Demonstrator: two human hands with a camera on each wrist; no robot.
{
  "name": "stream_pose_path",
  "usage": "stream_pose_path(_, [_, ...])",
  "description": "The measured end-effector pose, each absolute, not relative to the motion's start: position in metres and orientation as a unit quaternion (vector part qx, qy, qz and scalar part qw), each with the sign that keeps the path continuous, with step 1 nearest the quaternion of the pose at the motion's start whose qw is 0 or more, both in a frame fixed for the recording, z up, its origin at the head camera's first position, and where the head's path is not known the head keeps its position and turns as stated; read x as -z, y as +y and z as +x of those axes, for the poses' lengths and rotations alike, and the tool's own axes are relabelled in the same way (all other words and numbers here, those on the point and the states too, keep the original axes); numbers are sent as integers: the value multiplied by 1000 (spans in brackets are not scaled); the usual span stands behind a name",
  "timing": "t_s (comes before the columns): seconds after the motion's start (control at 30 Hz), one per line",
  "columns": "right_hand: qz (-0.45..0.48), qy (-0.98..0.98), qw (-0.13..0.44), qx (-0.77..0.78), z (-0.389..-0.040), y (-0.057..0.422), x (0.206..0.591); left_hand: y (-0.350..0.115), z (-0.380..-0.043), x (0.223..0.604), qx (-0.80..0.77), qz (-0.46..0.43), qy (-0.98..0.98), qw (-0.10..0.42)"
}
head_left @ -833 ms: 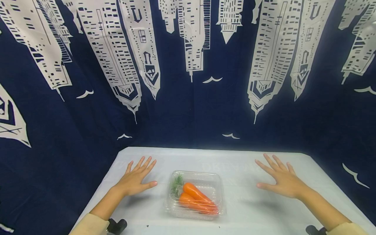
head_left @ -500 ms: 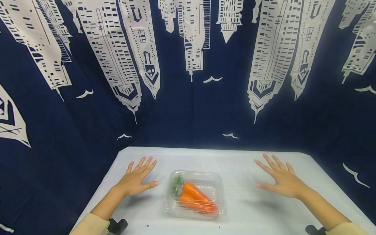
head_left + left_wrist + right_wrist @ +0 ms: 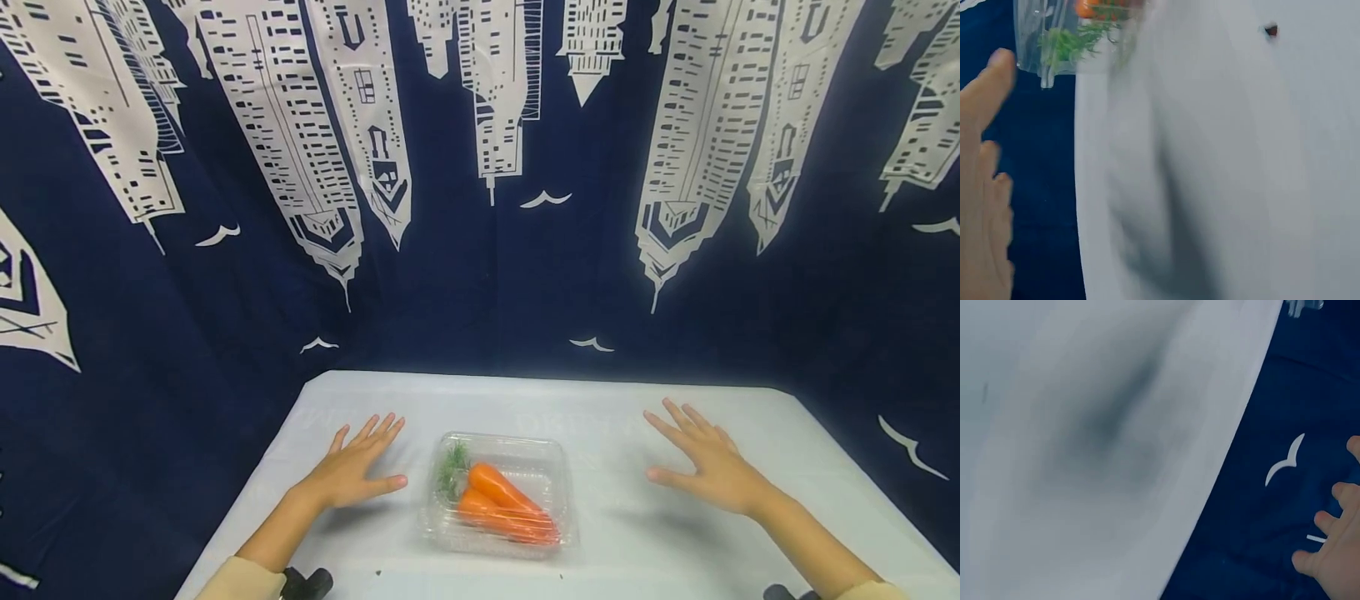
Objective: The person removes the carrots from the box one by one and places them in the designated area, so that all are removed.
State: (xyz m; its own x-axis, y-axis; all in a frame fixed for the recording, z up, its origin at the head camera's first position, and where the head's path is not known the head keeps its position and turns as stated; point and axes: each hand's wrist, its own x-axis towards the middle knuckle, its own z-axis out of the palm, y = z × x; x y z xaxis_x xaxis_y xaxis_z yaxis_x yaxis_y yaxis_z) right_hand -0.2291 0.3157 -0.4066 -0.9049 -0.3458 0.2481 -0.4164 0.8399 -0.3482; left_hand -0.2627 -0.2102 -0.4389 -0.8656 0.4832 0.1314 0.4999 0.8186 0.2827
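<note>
A clear plastic clamshell box sits on the white table, its lid apparently down. Inside it lie orange carrots, with a feathery green sprig at the left end. To the left of the box hovers my left hand, fingers spread, touching nothing. My right hand is held above the table farther off on the right, also spread and holding nothing. In the left wrist view, the sprig and a corner of the box show beyond the thumb. The right wrist view catches the fingers at its edge.
The white table has rounded far corners. Behind it hangs a dark blue cloth printed with white buildings and birds. Small dark specks mark the tabletop near its front. Dark straps or mounts sit at both wrists.
Both hands have dipped slightly, and the right hand has shifted a little to the left, towards the box. The view has tilted a touch. The box and carrots stay put.
</note>
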Motion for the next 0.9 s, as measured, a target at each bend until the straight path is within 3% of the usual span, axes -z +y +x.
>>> stream_pose_path(0.37, [201, -911, 109, -343, -203, 253, 441, -188, -249, 470, 305, -270, -912, -51])
stream_pose_path(0.63, [332, -869, 123, -345, -192, 222, 462, -170, -251, 492, 357, -254, -896, -70])
stream_pose_path(0.9, [365, -847, 133, -364, -191, 216, 469, -152, -249, 512, 432, -245, -864, -79])
